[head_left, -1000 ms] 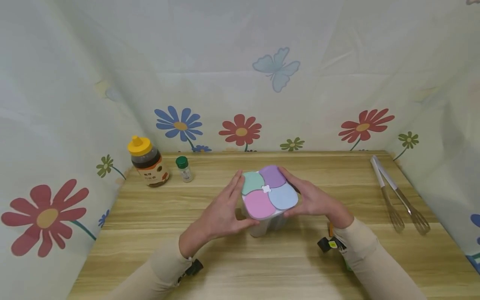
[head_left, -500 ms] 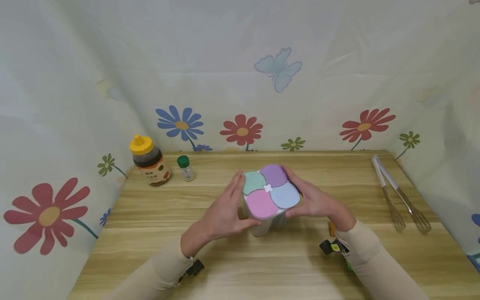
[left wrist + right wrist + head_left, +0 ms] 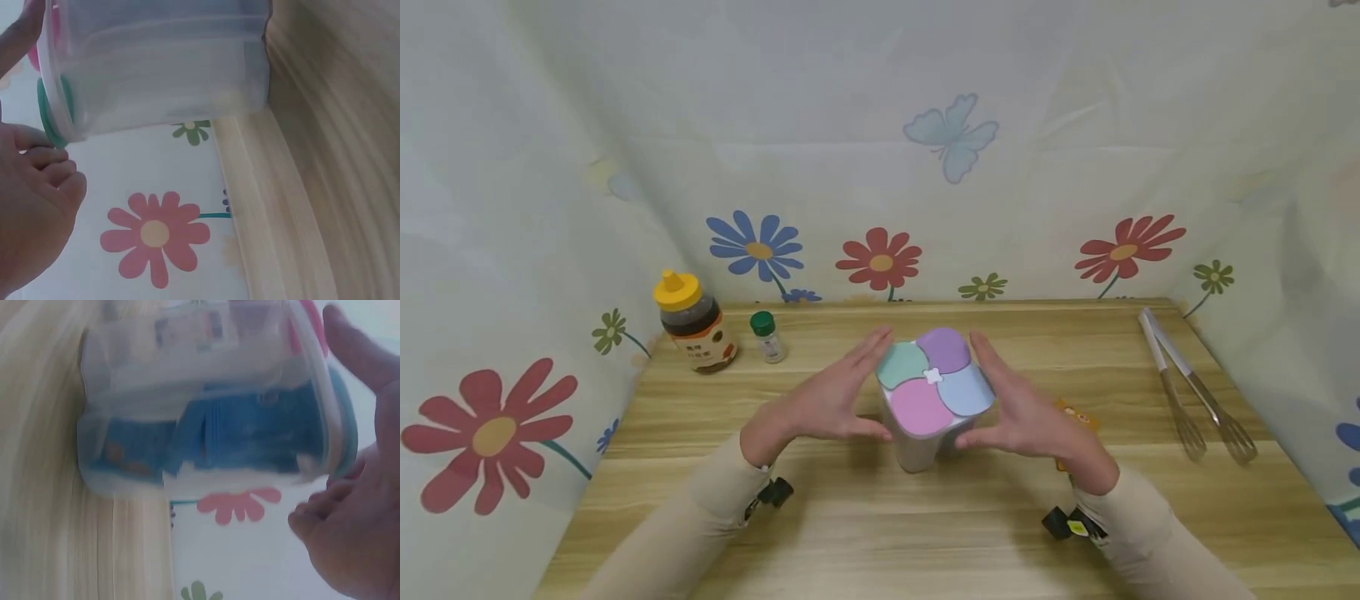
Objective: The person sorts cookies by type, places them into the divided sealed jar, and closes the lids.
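A clear plastic storage canister (image 3: 916, 450) stands upright on the table. Its lid (image 3: 921, 407) has green, purple, pink and blue petals round a small white centre. To the left of the lid is my left hand (image 3: 827, 402), thumb and fingers spread. My right hand (image 3: 1026, 410) stands opposite, spread the same way, with a slight gap to the lid. In the left wrist view, fingers of the left hand (image 3: 37, 200) lie close by the green petal; contact is hard to tell. Through the canister's wall in the right wrist view, a blue packet (image 3: 262, 428) shows.
At the back left stand a honey bottle (image 3: 703, 333) with a yellow cap and a green-capped shaker (image 3: 767, 337). Whisk-ended metal tongs (image 3: 1195, 387) lie at the right. An orange item (image 3: 1078, 417) is partly hidden behind the right wrist. Floral cloth hangs behind the table.
Both hands have come away from the sides of the lid, the left one leftward and the right one slightly right and toward me. The canister stays in place with its lid on.
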A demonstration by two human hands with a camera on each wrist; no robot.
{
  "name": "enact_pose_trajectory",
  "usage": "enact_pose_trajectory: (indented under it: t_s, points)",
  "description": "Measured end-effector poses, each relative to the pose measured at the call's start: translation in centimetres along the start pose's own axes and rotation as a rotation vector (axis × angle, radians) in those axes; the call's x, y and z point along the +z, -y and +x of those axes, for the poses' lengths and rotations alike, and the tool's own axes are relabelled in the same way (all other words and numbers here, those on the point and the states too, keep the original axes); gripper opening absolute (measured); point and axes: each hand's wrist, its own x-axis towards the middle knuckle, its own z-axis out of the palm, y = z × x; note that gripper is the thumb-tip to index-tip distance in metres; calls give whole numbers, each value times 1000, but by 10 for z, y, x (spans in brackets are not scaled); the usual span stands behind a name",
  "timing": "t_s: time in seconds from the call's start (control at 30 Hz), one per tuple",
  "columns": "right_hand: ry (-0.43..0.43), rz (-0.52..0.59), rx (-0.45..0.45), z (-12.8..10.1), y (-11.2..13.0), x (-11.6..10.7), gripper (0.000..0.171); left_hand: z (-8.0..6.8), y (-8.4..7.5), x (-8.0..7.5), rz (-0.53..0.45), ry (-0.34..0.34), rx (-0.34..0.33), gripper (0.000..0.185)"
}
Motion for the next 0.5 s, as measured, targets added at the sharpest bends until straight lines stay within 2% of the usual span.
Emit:
enact_pose_trajectory:
  t_s: [0.13, 0.27, 0.33, 0.5]
  points:
    - [-22, -6, 24, 1, 8, 8, 135, 7, 5, -3, -67, 49, 41, 125]
    - [-56, -18, 47, 3, 11, 16, 133, 11, 6, -3, -97, 93, 41, 120]
    - [-79, -38, 53, 4, 12, 19, 131, 12, 6, -2, -94, 102, 42, 117]
    - [-112, -67, 54, 4, 13, 22, 129, 13, 5, 2, -79, 77, 61, 114]
